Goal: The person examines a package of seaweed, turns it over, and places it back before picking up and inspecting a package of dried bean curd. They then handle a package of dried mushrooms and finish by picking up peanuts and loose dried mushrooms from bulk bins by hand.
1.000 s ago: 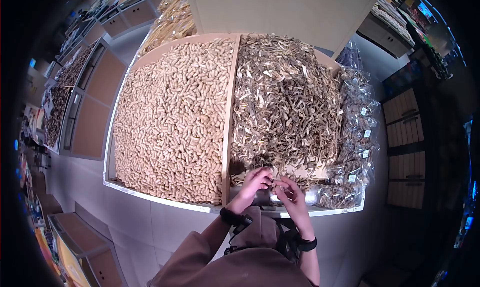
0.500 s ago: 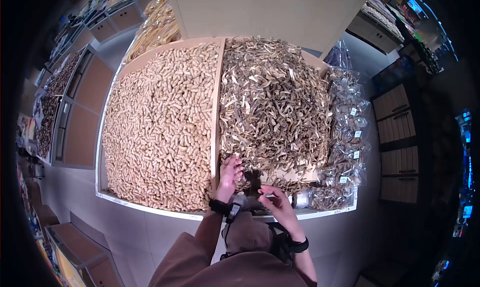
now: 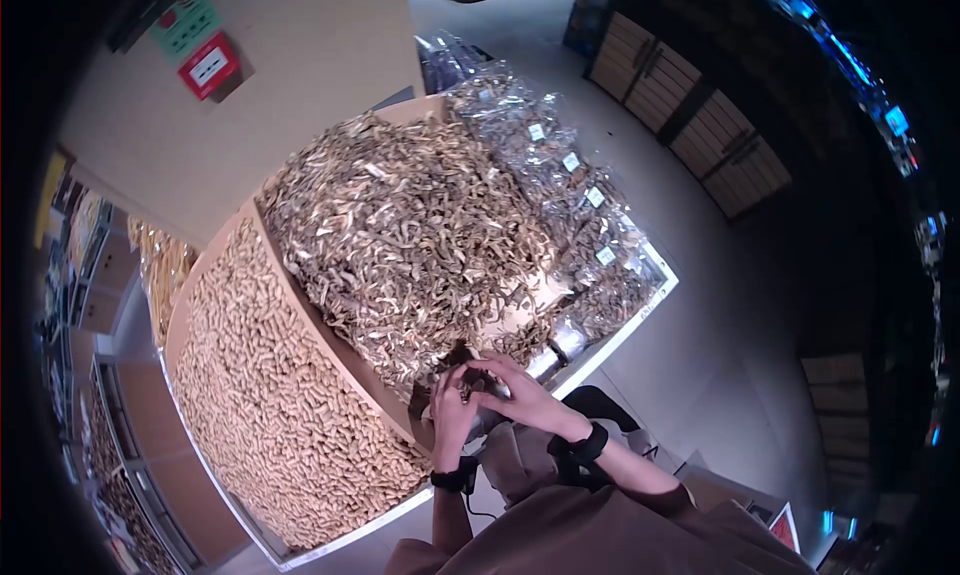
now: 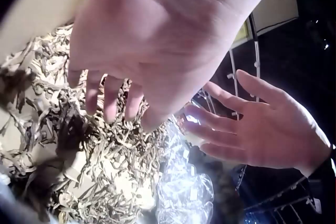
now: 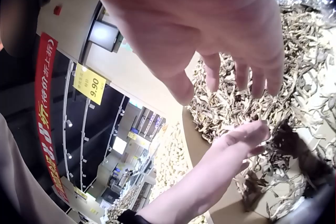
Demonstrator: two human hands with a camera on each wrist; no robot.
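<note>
Both hands hover close together over the near edge of a heap of dried brown strips (image 3: 400, 225) that look like sliced mushrooms. My left hand (image 3: 452, 415) is on the side toward the wooden divider (image 3: 365, 375); its fingers (image 4: 110, 98) hang loosely over the strips in the left wrist view. Opposite it, my right hand (image 3: 525, 400) reaches in with fingers spread, its palm (image 4: 278, 134) turned toward the left one. Dark, larger pieces (image 5: 289, 137) lie just past the left fingertips in the right wrist view. Neither wrist view shows anything gripped.
Peanuts in shells (image 3: 270, 385) fill the compartment left of the divider. Clear bags (image 3: 560, 165) with white labels line the bin's right side. A pale panel (image 3: 310, 75) stands behind the bin, whose white front rim (image 3: 620, 325) runs before the person.
The head view has swung to the right, so the bin appears rotated. My hands, close together at first, then apart, are close together again over the strips.
</note>
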